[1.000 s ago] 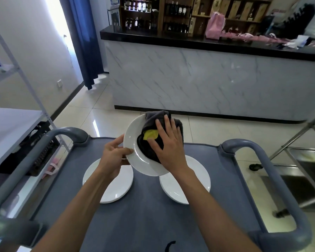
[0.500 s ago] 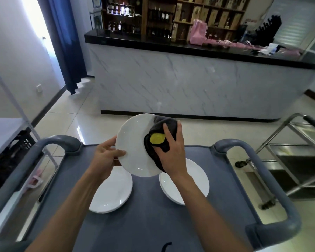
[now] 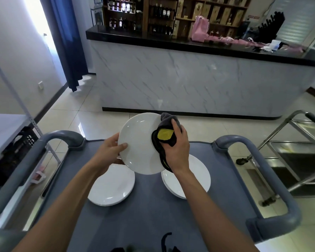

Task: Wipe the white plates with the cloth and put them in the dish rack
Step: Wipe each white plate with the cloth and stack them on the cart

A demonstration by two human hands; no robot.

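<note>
No writing can be read: the labels on the far bottles [image 3: 123, 6] and boxes [image 3: 206, 10] are too small and blurred.

A plain white round plate [image 3: 140, 142] is held tilted above the far end of a grey cart [image 3: 147, 215], its glossy face turned toward the camera. No pattern or mark is seen on it; soft highlights lie along its rim. Its left edge is pinched in the grip of the left hand [image 3: 108, 153], thumb on the face and fingers behind. A dark grey cloth [image 3: 164, 140] with a yellow patch is pressed against the plate's right edge and is grasped in the closed grip of the right hand [image 3: 177, 150]; one end of the cloth sticks up past the rim, another hangs below.

Under the held plate, two stacks of white plates rest on the cart top: a left stack [image 3: 111, 188] and a right stack [image 3: 191, 177], apart from each other. Curved grey handles [image 3: 262, 160] rise at both sides of the cart.

Beyond the cart, a marble-fronted desk [image 3: 189, 79] with a black top is seen, with a pink bag [image 3: 199, 31] on it. A blue curtain [image 3: 67, 42] hangs at the far left, and a steel trolley [image 3: 298, 151] stands at the right. A white shelf [image 3: 2, 131] is seen at the left.
</note>
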